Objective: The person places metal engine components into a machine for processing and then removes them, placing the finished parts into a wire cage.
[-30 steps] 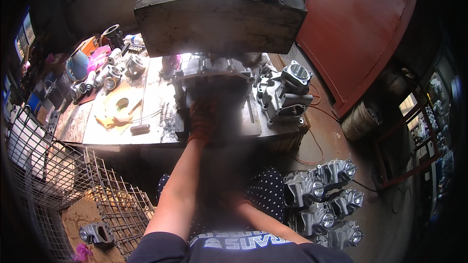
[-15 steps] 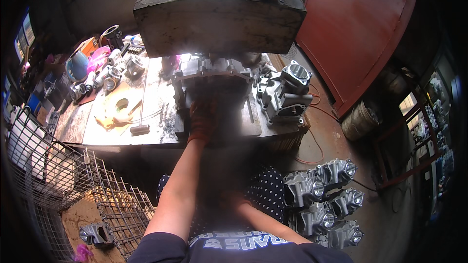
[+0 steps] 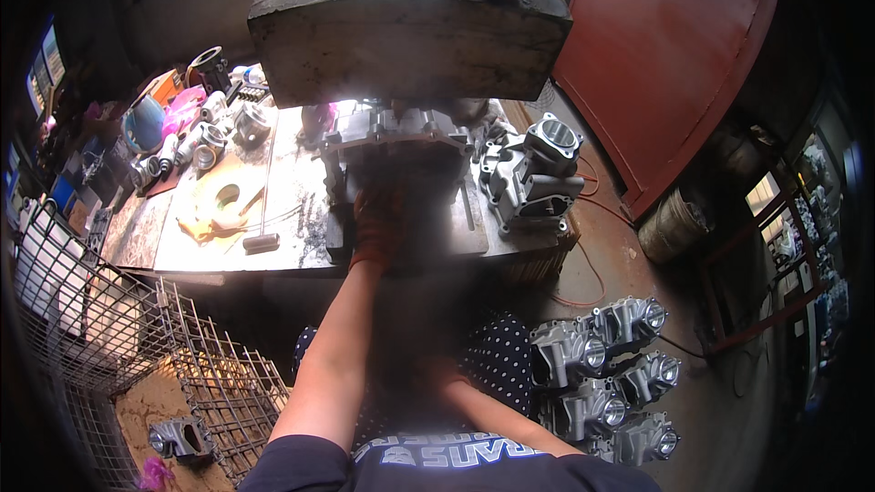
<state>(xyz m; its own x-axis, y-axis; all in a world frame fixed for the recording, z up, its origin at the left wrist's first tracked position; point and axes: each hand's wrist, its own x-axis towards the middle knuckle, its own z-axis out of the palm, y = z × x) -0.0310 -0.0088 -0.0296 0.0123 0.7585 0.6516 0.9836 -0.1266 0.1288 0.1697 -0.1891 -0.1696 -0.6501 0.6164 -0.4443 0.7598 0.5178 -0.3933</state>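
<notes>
My left hand [image 3: 375,223], in a reddish-orange glove, reaches forward to the front of a grey metal casting [image 3: 398,132] set under a big worn metal housing [image 3: 410,55]. Whether it grips the casting or only touches it I cannot make out, since its fingers sink into a dark blurred patch. Close to my lap, over a dark polka-dot cloth [image 3: 501,355], is my right hand [image 3: 439,372]; the same dark smear hides its fingers. Another silvery casting [image 3: 533,173] with a round bored opening stands on the bench [image 3: 305,241], to the right of the first.
Several similar castings [image 3: 606,405] are stacked low on my right. A wire-mesh cage [image 3: 205,364] with one casting [image 3: 180,437] inside stands at lower left. Metal parts, a mallet-like tool [image 3: 262,242] and a yellowish ring-shaped piece [image 3: 221,202] lie on the bench's left side.
</notes>
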